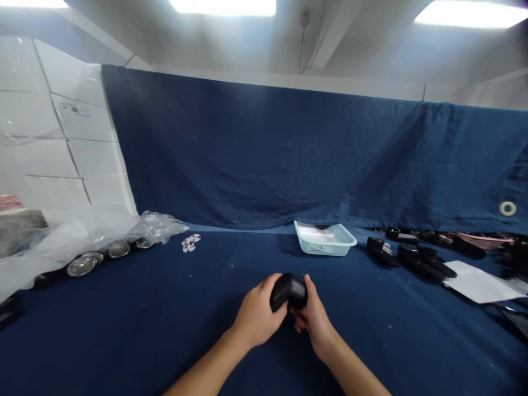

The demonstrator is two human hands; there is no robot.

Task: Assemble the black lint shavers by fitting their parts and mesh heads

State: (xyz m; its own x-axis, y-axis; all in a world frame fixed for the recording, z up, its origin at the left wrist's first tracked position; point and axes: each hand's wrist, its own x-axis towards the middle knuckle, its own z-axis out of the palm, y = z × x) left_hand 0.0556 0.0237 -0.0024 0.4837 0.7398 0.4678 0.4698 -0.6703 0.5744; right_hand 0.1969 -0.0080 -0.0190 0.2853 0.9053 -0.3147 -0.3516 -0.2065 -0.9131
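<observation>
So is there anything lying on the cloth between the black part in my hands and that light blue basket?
Nothing visible. Both hands, left and right, hold the black part, and only bare blue cloth lies between it and the basket.

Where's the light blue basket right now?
In the head view, the light blue basket sits on the blue cloth right of centre, beyond both hands, near the hanging backdrop, left of the scattered black parts.

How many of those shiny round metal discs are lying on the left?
4, in a row at the plastic sheet's edge: disc, disc, disc, disc. More may lie hidden under the plastic.
</observation>
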